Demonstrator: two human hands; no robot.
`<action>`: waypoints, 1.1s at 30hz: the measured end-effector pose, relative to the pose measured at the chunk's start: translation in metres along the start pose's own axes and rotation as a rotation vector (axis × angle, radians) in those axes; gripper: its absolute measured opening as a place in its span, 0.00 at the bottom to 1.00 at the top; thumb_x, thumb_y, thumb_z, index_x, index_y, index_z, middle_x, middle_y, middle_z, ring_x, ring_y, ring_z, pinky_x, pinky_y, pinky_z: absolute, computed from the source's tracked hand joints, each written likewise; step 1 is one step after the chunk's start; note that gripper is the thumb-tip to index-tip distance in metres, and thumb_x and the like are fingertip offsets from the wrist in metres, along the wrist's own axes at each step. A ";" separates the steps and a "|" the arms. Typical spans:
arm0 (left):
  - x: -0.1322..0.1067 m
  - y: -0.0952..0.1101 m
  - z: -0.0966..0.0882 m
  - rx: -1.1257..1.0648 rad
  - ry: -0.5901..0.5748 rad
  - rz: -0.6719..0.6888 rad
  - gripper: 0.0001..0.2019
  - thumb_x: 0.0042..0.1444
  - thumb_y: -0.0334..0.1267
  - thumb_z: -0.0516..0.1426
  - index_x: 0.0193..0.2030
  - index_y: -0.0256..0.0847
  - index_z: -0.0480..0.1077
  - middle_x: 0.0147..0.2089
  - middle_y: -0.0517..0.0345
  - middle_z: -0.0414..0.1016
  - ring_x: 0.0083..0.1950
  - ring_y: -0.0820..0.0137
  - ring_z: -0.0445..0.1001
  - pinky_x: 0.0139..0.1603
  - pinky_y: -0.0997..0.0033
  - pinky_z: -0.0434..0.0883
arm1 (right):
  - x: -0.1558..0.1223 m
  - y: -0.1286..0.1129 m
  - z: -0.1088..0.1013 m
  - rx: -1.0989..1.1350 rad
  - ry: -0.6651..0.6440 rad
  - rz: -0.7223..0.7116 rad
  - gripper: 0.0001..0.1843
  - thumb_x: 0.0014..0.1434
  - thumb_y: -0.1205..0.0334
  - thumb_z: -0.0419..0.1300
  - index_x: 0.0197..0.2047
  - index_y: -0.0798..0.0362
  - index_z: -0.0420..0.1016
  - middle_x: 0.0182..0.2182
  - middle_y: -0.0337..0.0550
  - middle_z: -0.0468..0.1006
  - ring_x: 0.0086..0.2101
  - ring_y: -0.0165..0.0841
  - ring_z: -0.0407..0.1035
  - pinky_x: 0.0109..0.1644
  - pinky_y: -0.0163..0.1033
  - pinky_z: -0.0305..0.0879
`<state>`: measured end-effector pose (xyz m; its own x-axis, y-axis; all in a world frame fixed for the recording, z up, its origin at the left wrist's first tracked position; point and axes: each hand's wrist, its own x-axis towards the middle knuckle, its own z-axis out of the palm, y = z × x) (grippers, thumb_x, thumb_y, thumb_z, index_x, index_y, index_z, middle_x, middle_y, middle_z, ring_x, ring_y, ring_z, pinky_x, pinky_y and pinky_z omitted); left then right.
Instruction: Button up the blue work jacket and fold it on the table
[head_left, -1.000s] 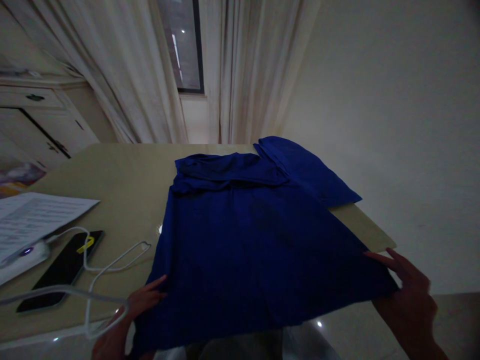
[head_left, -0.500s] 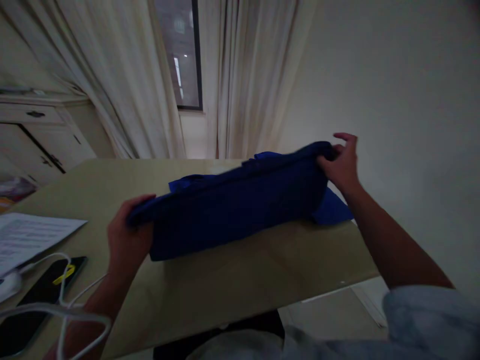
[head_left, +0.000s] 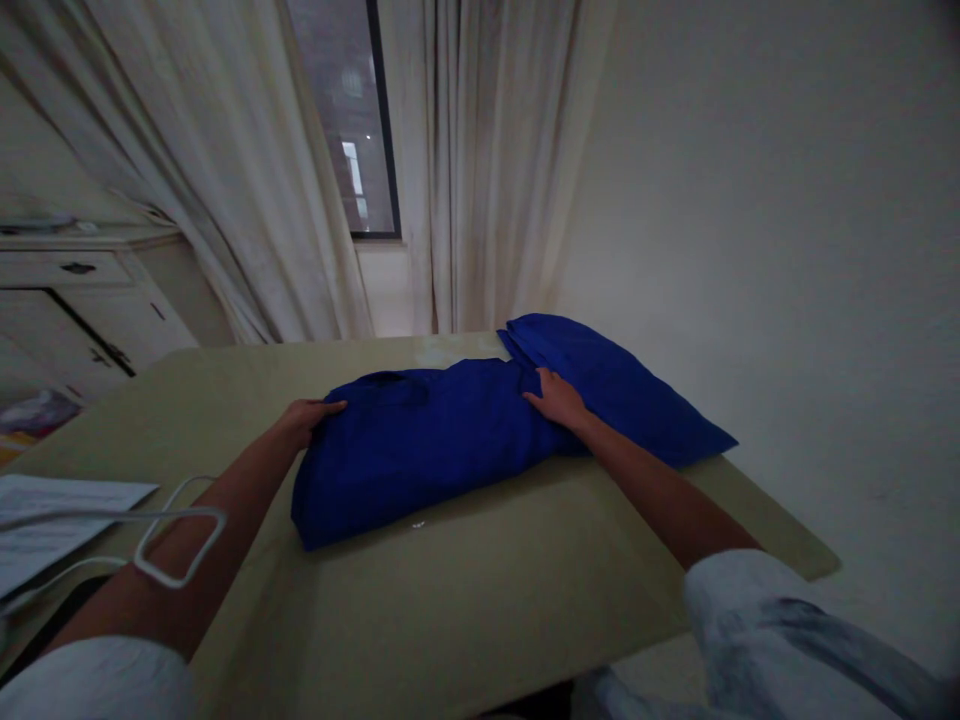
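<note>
While both hands rest on it, the blue shirt (head_left: 420, 455) lies folded into a long bundle on the table (head_left: 465, 610), toward the far side, w/ a flat blue flap (head_left: 626, 390) of it sticking out to the far right. L hand (head_left: 306, 420) sits on the bundle's top-left edge, fingers (head_left: 330, 406) slightly spread on the cloth, no pinch. R hand (head_left: 556, 398) lies flat on the far edge by the flap, fingers (head_left: 534, 392) straight & close together, no grip either. Vs. half a sec ago: shirt was up off the table, held at its ends in both hands; now it's down & both hands are open. To the left, papers (head_left: 60, 520) lie near the table edge, w/ a white cable (head_left: 180, 530) looped across L forearm. Beyond: a cabinet (head_left: 90, 330) w/ drawer shut, curtains (head_left: 480, 170), a window (head_left: 341, 120).
</note>
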<state>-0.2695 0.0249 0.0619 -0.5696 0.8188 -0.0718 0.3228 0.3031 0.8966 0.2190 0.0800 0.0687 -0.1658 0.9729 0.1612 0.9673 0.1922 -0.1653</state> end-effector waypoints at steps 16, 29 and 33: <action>0.053 -0.006 0.044 0.604 -0.182 0.316 0.47 0.58 0.61 0.60 0.75 0.27 0.57 0.75 0.29 0.62 0.74 0.43 0.63 0.71 0.49 0.64 | -0.110 -0.027 -0.005 0.139 0.171 0.147 0.31 0.70 0.42 0.56 0.67 0.53 0.67 0.52 0.58 0.80 0.50 0.50 0.78 0.56 0.52 0.71; -0.007 0.009 -0.008 0.953 -0.831 0.296 0.36 0.32 0.73 0.64 0.37 0.41 0.82 0.43 0.42 0.85 0.49 0.42 0.82 0.53 0.52 0.76 | -0.109 -0.022 0.031 1.030 0.100 0.434 0.58 0.57 0.32 0.65 0.78 0.50 0.46 0.63 0.56 0.74 0.63 0.47 0.70 0.68 0.52 0.65; -0.056 -0.003 -0.018 0.625 -0.659 0.333 0.50 0.34 0.73 0.65 0.59 0.39 0.77 0.60 0.40 0.80 0.61 0.43 0.78 0.65 0.53 0.73 | -0.083 -0.046 0.034 1.335 0.221 0.573 0.66 0.48 0.46 0.74 0.78 0.49 0.40 0.72 0.57 0.62 0.68 0.44 0.63 0.71 0.50 0.63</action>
<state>-0.2523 -0.0308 0.0711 0.1007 0.9611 -0.2571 0.8436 0.0545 0.5342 0.1820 -0.0047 0.0295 0.3217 0.9401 -0.1127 -0.0216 -0.1117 -0.9935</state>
